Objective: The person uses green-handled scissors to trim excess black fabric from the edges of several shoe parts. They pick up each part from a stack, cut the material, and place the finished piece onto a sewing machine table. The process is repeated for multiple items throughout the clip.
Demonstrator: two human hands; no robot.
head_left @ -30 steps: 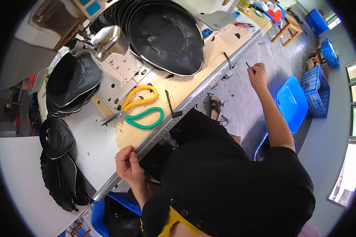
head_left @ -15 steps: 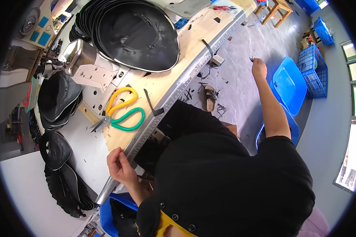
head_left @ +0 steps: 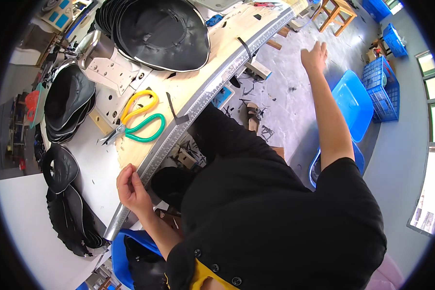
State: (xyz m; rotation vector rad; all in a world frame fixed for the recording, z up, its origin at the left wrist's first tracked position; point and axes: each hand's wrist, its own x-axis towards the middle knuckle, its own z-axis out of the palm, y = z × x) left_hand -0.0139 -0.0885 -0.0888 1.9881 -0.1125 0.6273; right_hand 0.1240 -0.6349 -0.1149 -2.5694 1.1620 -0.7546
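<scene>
My left hand [head_left: 134, 189] hovers at the table's near edge with its fingers curled in and the thumb against them; nothing shows in it. Away from the table, above the floor, my right hand [head_left: 315, 58] is stretched out, fingers apart and holding nothing. A small blurred dark scrap [head_left: 292, 89] appears below and left of it. Scissors [head_left: 145, 128] with one yellow and one green handle lie on the table [head_left: 134, 152], blades slightly apart. Beside them rests a thin black strip [head_left: 171, 107]. A metal ruler [head_left: 191, 114] runs along the table edge.
Stacked black moulded pieces with pale rims [head_left: 164, 34] stand at the back; more black pieces [head_left: 68, 104] hang by the machine [head_left: 104, 63]. Blue tubs [head_left: 355, 104], a blue crate [head_left: 383, 92] and a wooden stool [head_left: 334, 17] stand on the right. Dark scraps and a sandal [head_left: 253, 116] lie on the floor.
My right hand has opened from a pinch, letting go of a small dark scrap, and has moved farther away. The view has shifted slightly; my left hand stays curled by the table edge.
</scene>
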